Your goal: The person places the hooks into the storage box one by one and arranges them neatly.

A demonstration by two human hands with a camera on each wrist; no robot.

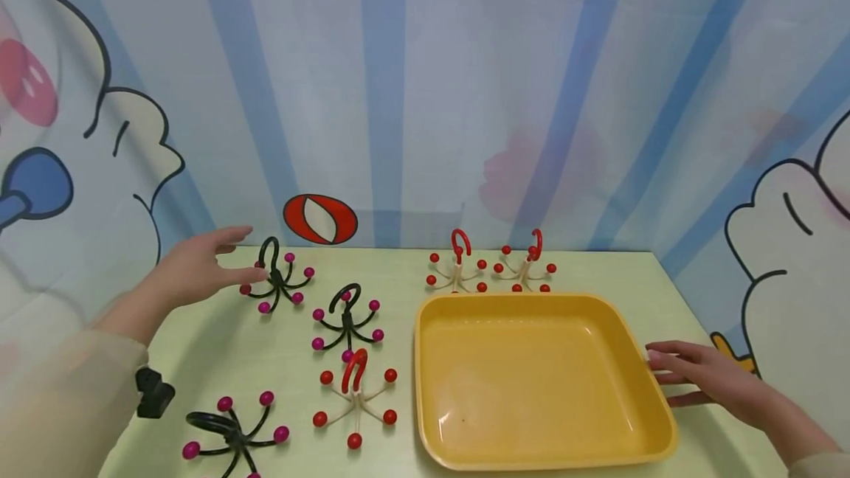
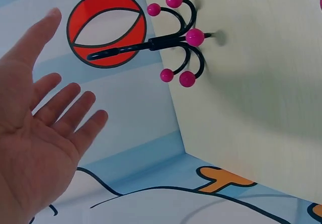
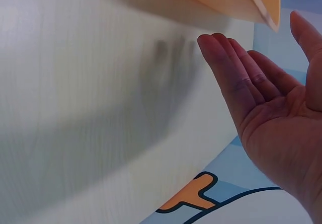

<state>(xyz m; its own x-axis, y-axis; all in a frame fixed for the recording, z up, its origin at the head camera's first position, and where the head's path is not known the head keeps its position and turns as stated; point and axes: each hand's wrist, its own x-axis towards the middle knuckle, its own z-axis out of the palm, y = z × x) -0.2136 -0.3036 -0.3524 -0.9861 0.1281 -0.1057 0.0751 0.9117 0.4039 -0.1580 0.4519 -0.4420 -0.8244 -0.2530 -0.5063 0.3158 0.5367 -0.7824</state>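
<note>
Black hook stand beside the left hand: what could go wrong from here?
1. The left hand is close to the black hook stand, whose curved arms splay outward; the fingers might catch one and tip it.
2. A second black stand is nearby, so a sideways sweep could knock it.
3. The right hand is beside the yellow tray; a push might slide it into the red-balled stand near its left side.

Blk hook (image 1: 277,283) w/ pink ball tips, upright, back L; yel. tray (image 1: 538,382), rounded corners, flat, front R.
</note>
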